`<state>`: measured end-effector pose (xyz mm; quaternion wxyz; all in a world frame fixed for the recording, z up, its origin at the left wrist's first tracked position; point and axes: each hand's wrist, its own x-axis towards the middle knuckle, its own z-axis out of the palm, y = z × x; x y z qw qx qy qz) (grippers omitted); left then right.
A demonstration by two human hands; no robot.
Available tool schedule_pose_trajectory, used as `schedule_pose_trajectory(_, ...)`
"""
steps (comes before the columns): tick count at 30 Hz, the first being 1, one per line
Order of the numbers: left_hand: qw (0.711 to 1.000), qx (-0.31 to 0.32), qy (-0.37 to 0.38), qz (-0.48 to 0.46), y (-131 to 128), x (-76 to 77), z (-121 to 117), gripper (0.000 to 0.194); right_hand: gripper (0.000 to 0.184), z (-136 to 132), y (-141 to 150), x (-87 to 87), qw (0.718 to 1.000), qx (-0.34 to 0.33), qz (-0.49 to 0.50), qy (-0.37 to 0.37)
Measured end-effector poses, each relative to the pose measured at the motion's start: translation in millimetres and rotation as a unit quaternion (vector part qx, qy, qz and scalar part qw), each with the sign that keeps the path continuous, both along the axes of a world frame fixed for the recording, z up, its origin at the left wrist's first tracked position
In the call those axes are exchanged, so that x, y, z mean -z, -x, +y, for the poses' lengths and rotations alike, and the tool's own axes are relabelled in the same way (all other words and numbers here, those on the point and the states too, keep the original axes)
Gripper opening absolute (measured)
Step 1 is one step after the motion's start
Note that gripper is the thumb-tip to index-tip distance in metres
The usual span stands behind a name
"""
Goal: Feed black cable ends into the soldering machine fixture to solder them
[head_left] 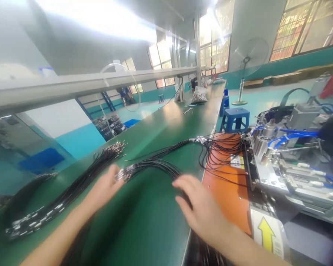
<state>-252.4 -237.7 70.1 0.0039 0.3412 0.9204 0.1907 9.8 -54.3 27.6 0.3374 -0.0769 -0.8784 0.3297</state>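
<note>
An arched bundle of thin black cables (158, 162) runs between my two hands above the green bench. Close to its silvery connector ends, my left hand (108, 186) is closed around the bundle, a little blurred. Farther along, where the bundle bends down, my right hand (197, 203) curls its fingers and thumb round it. Past my left hand lies a long pile of black cables (80, 181) with metal tips. Behind the held bundle, a second group of cables (172, 147) stretches across to the orange plate.
To the right stands a machine (283, 147) with blue air tubes and an orange plate (224, 192). The green bench (152, 218) carries a bag of small parts (199, 95) farther back. A blue stool (235, 119) and a fan (245, 61) stand beyond. A shelf rail (86, 85) crosses above.
</note>
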Motion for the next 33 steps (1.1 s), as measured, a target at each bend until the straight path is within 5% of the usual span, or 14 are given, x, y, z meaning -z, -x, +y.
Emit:
schedule_pose_trajectory(4, 0.995, 0.049, -0.069, -0.051, -38, -53.6, -16, 0.047, 0.052, -5, 65, -33.6, 0.961, -0.013, 0.138, -0.240)
schedule_pose_trajectory(8, 0.957, 0.048, -0.153, -0.242, -78, -81.1, -11, 0.044, 0.035, -7, 94, -53.8, 0.931, -0.101, 0.134, -0.323)
schedule_pose_trajectory(11, 0.936, 0.026, -0.144, -0.320, -99, -80.4, -6, 0.040, 0.024, -4, 86, -59.0, 0.938, -0.195, 0.136, -0.254)
schedule_pose_trajectory(15, 0.952, 0.066, -0.141, -0.264, -122, -65.3, -4, 0.029, 0.019, 3, 65, -76.5, 0.975, -0.187, 0.020, 0.115)
schedule_pose_trajectory(18, 0.969, 0.127, -0.133, -0.166, -141, -62.0, -6, 0.021, 0.016, 13, 59, -87.7, 0.906, -0.233, -0.205, 0.290)
schedule_pose_trajectory(21, 0.958, 0.165, -0.154, -0.176, -154, -70.7, -5, 0.037, 0.010, 23, 63, -80.6, 0.857, -0.294, -0.344, 0.248)
schedule_pose_trajectory(24, 0.923, 0.177, -0.119, -0.320, -149, -80.4, 0, 0.031, 0.010, 29, 68, -69.7, 0.902, -0.230, -0.283, 0.230)
schedule_pose_trajectory(28, 0.855, 0.145, -0.107, -0.486, -124, -80.4, 0, 0.024, 0.014, 21, 48, -75.7, 0.954, -0.118, -0.153, 0.227)
schedule_pose_trajectory(30, 0.853, 0.129, -0.139, -0.486, -119, -76.3, -4, 0.028, 0.032, 9, 27, -72.1, 0.973, -0.081, -0.034, 0.214)
schedule_pose_trajectory(33, 0.857, 0.099, -0.172, -0.475, -127, -67.5, -9, 0.034, 0.041, -11, 4, -35.5, 0.972, -0.120, -0.081, 0.187)
